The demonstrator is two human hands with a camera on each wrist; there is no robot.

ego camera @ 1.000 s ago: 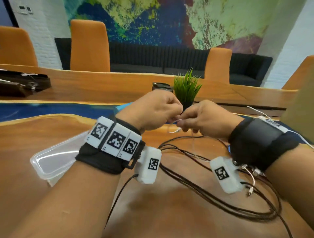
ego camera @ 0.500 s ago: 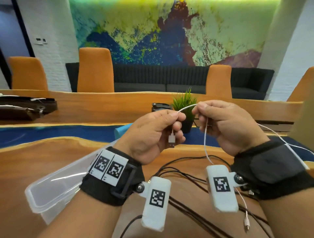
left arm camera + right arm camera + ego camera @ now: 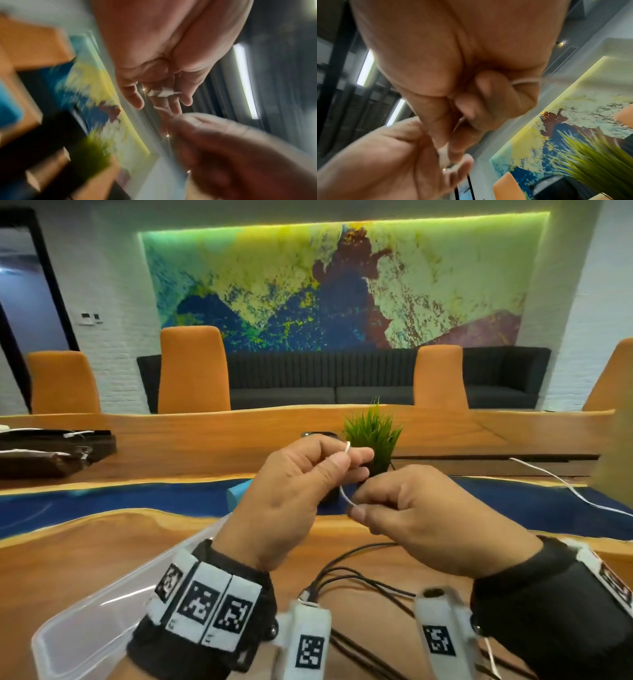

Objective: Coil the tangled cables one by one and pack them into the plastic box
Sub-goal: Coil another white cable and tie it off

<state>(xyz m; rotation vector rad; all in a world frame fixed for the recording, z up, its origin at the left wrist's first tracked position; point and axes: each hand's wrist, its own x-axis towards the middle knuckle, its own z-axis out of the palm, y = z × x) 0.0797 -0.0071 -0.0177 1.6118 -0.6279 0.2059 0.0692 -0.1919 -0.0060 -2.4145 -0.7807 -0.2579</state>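
Observation:
Both hands are raised above the wooden table (image 3: 85, 549), close together. My left hand (image 3: 301, 484) pinches a thin white cable (image 3: 344, 494) between thumb and forefinger, a small loop of it showing at the fingertips. The cable's white plug (image 3: 163, 93) lies against the left palm in the blurred left wrist view. My right hand (image 3: 414, 518) pinches the same cable just below and to the right, fingers curled (image 3: 481, 97). Dark tangled cables (image 3: 349, 580) lie on the table under the wrists. The clear plastic box (image 3: 85, 621) sits at lower left, partly behind my left forearm.
A small green potted plant (image 3: 373, 436) stands just behind the hands. Another white cable (image 3: 561, 484) trails across the table at right. Dark items (image 3: 51, 450) lie at far left on the table. Orange chairs (image 3: 191, 368) and a dark sofa line the far side.
Both hands have risen and the head view has tilted up. The right hand dropped from above the left hand's fingers to just below them, shortening the cable stretch between the hands.

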